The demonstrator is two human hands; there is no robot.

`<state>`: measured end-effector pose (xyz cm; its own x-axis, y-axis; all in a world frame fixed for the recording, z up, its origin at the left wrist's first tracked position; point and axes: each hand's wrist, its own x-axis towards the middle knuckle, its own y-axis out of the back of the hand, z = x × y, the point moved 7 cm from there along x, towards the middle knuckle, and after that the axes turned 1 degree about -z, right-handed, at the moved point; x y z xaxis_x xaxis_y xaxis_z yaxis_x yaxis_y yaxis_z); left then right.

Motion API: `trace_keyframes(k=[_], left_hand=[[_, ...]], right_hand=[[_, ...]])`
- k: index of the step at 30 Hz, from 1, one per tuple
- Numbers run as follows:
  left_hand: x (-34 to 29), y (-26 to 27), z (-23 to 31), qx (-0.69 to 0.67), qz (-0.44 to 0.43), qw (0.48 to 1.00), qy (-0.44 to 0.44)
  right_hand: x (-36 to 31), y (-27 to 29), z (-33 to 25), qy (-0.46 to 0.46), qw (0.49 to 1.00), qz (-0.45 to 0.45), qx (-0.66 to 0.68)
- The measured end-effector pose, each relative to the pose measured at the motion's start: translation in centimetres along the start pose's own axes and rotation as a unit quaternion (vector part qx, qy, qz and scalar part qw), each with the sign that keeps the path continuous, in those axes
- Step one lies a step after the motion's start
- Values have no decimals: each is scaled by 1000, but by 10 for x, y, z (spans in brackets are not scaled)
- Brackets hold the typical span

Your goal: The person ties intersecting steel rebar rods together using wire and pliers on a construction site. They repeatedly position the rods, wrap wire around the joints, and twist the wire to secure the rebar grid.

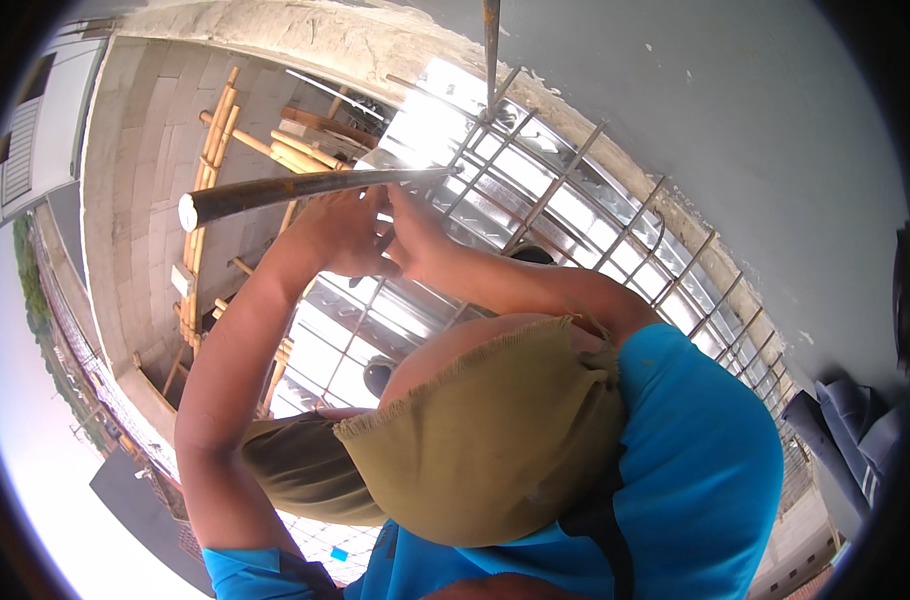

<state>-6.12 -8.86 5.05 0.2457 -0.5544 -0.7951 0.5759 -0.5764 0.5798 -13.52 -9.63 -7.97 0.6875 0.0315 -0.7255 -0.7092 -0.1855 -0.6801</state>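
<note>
Rebar mesh below; L hand & R hand nr metal bar; fingers: can't tell grip.

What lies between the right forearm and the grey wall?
A grid of metal bars over bright, shiny sheeting, then a rough concrete edge; the head view shows this.

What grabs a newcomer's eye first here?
Probably the dark metal bar at upper left, its pale round end toward the camera, with the left hand and right hand close together at its underside. Then the rebar grid over shiny sheeting, upper centre, and the bright blue shirt, lower right.
</note>
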Motion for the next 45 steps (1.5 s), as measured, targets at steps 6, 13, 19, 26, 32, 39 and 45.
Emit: trace_keyframes(k=[6,13,19,26,32,39,45], left_hand=[[3,-16,-29,71,73,995,14],[17,-1,-37,139,54,988,24],[7,-9,-48,251,230,939,-44],[-7,-33,-41,240,370,893,-88],[-6,-33,-45,209,349,911,-60],[6,-47,-105,-98,-98,988,71],[3,-65,-99,-63,91,994,0]], right_hand=[[15,1,6,-14,999,-2,-42],[28,12,-2,-38,996,9,-83],[-25,5,-23,48,880,-88,-464],[-44,-69,-65,504,451,-142,-722],[24,-74,-42,130,449,-268,-842],[16,-56,-22,373,346,-196,-839],[8,-51,-23,498,308,-160,-795]])
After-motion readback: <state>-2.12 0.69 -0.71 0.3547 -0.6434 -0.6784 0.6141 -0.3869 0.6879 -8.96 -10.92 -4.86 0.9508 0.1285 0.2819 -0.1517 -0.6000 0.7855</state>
